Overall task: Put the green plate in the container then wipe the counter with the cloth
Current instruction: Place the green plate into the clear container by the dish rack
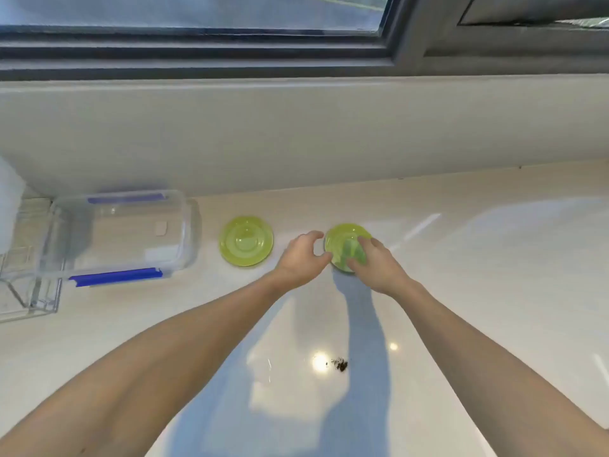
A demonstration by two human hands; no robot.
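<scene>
Both hands (pixel 301 255) (pixel 379 263) apparently gripping round, glossy green plate (pixel 346 240).

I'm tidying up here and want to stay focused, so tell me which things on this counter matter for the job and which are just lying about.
For the job:
- green plate, held by the left hand and right hand
- clear container with blue clips
- counter, with dark crumbs to wipe

No cloth is in view.

Just lying about:
- second green plate
- clear rack at the left edge
</scene>
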